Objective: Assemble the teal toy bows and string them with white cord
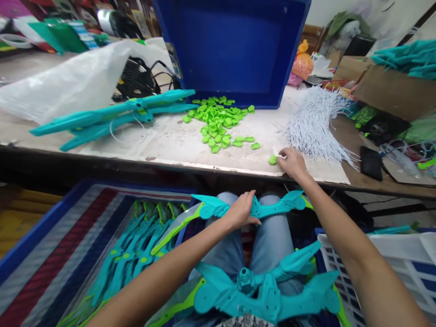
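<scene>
My left hand (241, 210) is wrapped over the middle of a teal winged plastic part (277, 207) lying across my knees. At the table's front edge, my right hand (292, 162) has its fingers pinched by a small green piece (272, 160); a thin white strand shows at the fingertips. A second teal assembly (238, 295) with green-edged ends rests on my lap, nearer to me. Behind my right hand lies a bundle of white strands (315, 125). A pile of small green pieces (218, 120) is left of it on the table (170, 152).
A blue bin (235, 50) stands behind the green pile. Long teal parts (112, 116) and a black fan (138, 77) are at the left. A striped tray (73, 240) holds finished-looking teal parts; a white basket (340, 277) and a phone (371, 162) are at the right.
</scene>
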Action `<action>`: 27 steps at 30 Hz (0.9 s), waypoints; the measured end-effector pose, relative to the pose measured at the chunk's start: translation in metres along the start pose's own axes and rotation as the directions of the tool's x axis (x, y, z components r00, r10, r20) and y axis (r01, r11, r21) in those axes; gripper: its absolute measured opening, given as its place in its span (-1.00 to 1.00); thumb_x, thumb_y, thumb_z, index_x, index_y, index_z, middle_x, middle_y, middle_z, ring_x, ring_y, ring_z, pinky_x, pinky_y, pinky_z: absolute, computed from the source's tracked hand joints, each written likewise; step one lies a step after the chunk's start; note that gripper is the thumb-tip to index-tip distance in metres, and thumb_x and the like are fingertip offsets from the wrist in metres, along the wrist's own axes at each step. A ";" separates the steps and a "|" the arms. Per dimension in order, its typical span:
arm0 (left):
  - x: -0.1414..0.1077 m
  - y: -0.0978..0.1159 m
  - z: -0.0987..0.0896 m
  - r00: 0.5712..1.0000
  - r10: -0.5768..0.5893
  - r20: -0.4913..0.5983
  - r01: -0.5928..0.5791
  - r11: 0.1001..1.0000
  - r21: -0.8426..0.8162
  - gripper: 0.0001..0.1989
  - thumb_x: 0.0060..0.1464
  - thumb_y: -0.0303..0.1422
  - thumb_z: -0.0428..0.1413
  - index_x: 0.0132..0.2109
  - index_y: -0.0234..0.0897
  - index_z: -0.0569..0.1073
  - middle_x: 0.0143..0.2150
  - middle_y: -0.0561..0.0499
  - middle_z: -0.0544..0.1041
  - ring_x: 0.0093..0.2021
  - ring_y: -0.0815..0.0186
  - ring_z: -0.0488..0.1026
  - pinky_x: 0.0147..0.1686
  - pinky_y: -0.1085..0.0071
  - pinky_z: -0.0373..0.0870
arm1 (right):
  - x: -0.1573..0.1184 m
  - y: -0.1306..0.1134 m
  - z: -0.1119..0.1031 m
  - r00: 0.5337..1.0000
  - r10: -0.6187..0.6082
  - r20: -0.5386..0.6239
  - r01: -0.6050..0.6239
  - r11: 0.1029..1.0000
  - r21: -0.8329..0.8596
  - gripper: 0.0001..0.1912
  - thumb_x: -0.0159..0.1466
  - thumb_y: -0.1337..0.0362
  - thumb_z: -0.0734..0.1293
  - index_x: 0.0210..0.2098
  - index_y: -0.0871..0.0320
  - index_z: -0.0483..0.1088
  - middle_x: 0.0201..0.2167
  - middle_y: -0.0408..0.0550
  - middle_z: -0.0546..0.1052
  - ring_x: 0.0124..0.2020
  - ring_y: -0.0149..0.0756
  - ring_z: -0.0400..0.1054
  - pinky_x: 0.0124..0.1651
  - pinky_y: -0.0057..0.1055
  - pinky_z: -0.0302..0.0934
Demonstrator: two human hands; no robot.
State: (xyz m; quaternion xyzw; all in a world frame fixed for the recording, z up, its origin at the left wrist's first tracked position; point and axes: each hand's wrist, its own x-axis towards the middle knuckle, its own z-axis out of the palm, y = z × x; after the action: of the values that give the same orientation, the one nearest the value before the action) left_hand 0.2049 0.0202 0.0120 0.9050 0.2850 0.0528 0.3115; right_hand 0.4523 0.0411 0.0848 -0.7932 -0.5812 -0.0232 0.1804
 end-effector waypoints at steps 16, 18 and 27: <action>0.028 -0.033 -0.029 0.894 -0.119 0.432 0.397 0.658 -0.640 -0.56 -0.05 -0.13 0.15 -0.12 -0.39 0.52 -0.55 0.15 0.33 -0.53 0.45 0.11 -0.50 0.49 0.05 | -0.138 -0.038 0.041 0.854 -0.521 0.013 0.462 0.769 0.441 -0.72 0.27 0.23 0.32 -0.03 0.11 0.44 -0.04 0.02 0.55 0.00 -0.15 0.37 0.00 -0.17 0.20; 0.028 -0.035 -0.026 0.886 -0.141 0.442 0.431 0.604 -0.670 -0.53 -0.10 -0.09 0.20 -0.15 -0.40 0.53 -0.58 0.16 0.29 -0.54 0.46 0.08 -0.50 0.48 0.03 | -0.149 -0.038 0.052 0.853 -0.521 0.028 0.459 0.776 0.432 -0.73 0.28 0.24 0.31 -0.03 0.10 0.45 -0.02 0.04 0.54 0.07 -0.12 0.34 0.03 -0.12 0.17; 0.023 -0.031 -0.033 0.883 -0.065 0.465 0.418 0.562 -0.714 -0.45 -0.27 -0.03 0.31 -0.19 -0.35 0.49 -0.39 0.09 0.43 -0.38 0.39 0.29 -0.39 0.49 0.18 | -0.152 -0.039 0.060 0.923 -0.369 0.109 0.297 0.864 0.407 -0.77 0.21 0.18 0.38 -0.13 0.03 0.52 0.06 0.03 0.48 0.06 -0.09 0.34 0.08 -0.09 0.20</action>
State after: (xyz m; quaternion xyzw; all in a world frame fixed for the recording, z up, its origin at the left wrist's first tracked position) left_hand 0.1997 0.0701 0.0183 0.6111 0.2873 -0.0496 0.7359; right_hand 0.3565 -0.0688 0.0015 -0.6284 -0.7172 0.1326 0.2705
